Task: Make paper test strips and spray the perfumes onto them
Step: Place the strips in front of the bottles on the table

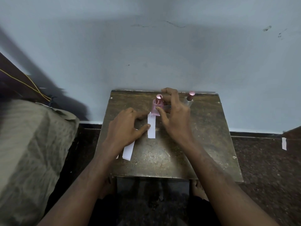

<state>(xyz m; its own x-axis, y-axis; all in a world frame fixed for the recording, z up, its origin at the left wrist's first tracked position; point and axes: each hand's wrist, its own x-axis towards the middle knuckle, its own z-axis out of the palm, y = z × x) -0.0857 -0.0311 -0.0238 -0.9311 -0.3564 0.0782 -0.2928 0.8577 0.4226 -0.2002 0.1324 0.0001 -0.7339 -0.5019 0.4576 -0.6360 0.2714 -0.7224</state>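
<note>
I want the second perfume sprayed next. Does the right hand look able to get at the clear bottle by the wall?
Probably yes: the right hand hovers just left of the clear bottle, with nothing between them.

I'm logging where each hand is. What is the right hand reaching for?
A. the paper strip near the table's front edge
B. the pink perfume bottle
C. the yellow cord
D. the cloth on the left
B: the right hand is curled around the pink perfume bottle at the back of the table.

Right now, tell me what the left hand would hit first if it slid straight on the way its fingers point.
The left hand would likely first meet the white paper strip, whose left edge its fingers already touch.
</note>
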